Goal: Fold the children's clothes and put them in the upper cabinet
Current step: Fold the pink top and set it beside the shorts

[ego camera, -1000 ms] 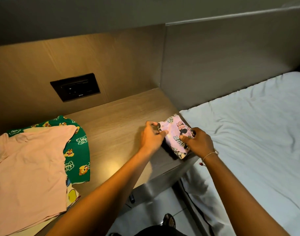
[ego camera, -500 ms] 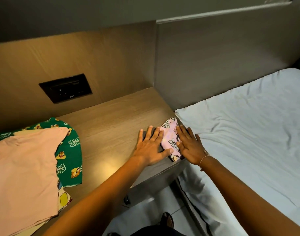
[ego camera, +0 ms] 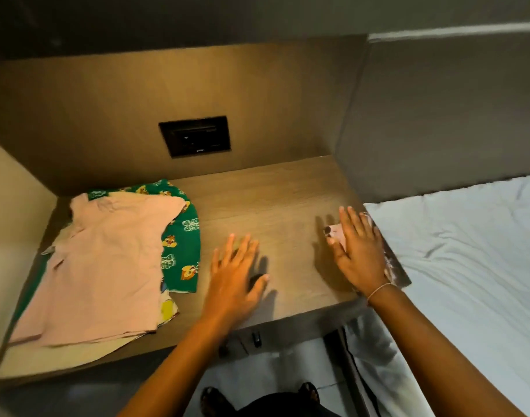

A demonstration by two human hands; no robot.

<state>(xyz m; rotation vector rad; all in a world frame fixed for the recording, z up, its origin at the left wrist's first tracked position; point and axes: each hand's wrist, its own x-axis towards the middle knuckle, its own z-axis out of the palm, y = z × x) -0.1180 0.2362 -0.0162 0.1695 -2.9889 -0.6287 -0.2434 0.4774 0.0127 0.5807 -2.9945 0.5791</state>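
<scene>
A small folded pink printed garment (ego camera: 336, 233) lies at the right end of the wooden shelf (ego camera: 282, 206), mostly hidden under my right hand (ego camera: 358, 248), which rests flat on it with fingers spread. My left hand (ego camera: 235, 272) hovers open over the bare shelf middle, holding nothing. At the left lies a pile of unfolded clothes: a pale pink shirt (ego camera: 107, 266) on top of a green cartoon-print garment (ego camera: 182, 236), with a yellow-printed piece (ego camera: 167, 308) showing beneath.
A black socket panel (ego camera: 195, 139) sits in the wooden back wall. A bed with a white sheet (ego camera: 468, 266) adjoins the shelf on the right, behind a grey headboard (ego camera: 438, 121). Below the shelf edge are the floor and my feet (ego camera: 257, 398).
My left hand has left the folded pink garment and moved left over the shelf. My right hand stays pressed flat on it. The view has swung left, showing more of the clothes pile.
</scene>
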